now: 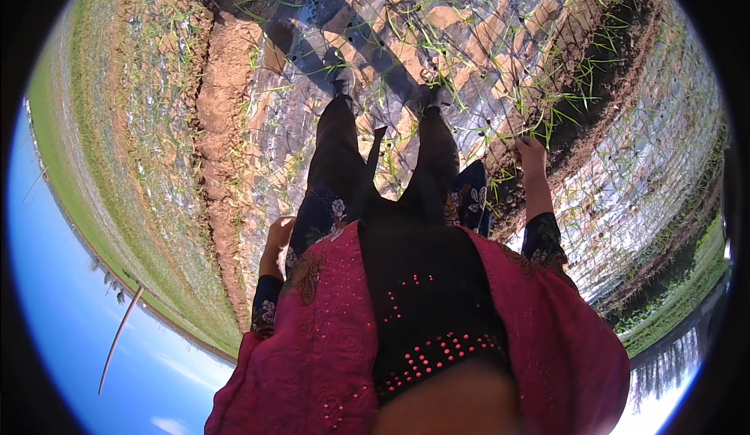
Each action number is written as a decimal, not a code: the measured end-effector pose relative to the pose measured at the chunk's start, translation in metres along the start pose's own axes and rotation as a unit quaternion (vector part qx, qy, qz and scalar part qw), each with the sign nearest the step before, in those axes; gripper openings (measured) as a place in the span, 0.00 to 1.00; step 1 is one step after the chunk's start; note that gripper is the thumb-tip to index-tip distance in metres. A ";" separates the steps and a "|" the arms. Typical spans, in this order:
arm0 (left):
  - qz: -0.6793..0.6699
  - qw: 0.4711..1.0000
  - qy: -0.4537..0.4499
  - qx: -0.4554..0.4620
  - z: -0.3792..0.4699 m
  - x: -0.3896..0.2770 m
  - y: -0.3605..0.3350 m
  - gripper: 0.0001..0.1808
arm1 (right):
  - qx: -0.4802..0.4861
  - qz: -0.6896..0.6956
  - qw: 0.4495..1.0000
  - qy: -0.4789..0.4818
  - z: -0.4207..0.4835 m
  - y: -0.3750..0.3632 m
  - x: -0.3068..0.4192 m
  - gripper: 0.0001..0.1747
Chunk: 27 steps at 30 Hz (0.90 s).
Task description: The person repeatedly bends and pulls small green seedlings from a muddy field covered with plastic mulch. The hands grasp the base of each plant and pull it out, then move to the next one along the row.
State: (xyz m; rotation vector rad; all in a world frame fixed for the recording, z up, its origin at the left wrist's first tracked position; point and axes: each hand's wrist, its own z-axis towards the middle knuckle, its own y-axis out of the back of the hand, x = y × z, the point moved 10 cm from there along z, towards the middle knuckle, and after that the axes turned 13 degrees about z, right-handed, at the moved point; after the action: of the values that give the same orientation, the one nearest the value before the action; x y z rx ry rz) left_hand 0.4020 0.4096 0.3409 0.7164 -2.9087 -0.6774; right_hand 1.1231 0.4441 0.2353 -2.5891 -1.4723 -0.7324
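Observation:
My right hand [531, 152] reaches out to the right with curled fingers, close to the thin green leaves of onion-like seedlings [548, 123] at the bed's edge. Whether it grips a leaf is too small to make out. Beside my left thigh hangs my left hand [282, 233], its fingers mostly hidden by the hem of a dark floral garment [319, 215]. Under my feet lies a planting bed covered in silvery plastic mulch film [299, 107], patched with brown soil. Seedlings stand in small dark holes in the film.
A bare soil furrow [220, 107] runs along the left of the bed. On the right, a shadowed furrow [586, 104] separates it from another film-covered bed [633, 160]. A thin pole [120, 338] rises at far left. My shadow [328, 31] falls ahead.

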 end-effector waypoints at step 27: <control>-0.907 0.349 0.077 -0.222 0.390 -0.147 0.055 0.14 | 0.394 -0.226 0.891 -0.018 0.176 -0.640 -0.090 0.13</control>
State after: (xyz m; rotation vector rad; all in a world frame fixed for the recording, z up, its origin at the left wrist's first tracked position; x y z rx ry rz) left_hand 0.4431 0.6766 0.0193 3.1080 -0.2200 -0.9850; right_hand 0.6200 0.7675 -0.0662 -1.6770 -1.8880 -0.0428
